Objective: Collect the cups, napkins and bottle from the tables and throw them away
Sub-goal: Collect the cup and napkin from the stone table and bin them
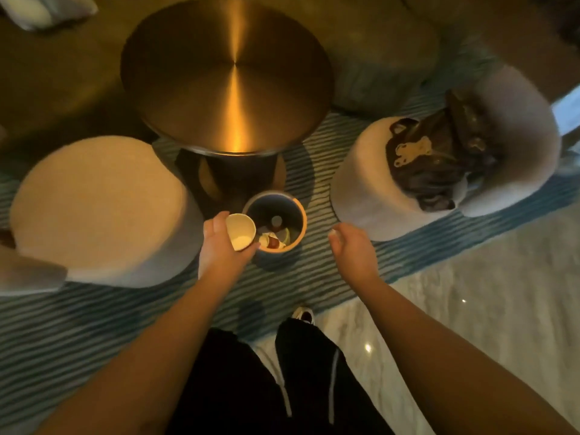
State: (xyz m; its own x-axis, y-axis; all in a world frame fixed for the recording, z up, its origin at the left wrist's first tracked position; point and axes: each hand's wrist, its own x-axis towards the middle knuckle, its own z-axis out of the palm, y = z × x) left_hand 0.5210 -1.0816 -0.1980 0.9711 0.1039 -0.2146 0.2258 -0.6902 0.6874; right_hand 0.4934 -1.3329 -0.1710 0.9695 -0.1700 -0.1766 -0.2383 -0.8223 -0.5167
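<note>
My left hand (219, 249) grips a white paper cup (240, 231), its mouth facing up, at the left rim of a small round waste bin (299, 211) on the striped rug. Inside the bin lie a bottle with a pale cap (275, 229), crumpled white napkins (265, 237) and other scraps. My right hand (350, 249) hovers to the right of the bin, fingers loosely curled and apart, holding nothing.
A round brushed-metal table (226, 73) stands just behind the bin. A pale round pouf (97, 202) sits to the left. On the right, a pale tub chair (518, 146) holds a dark bag (439, 158). Marble floor (470, 309) lies at lower right.
</note>
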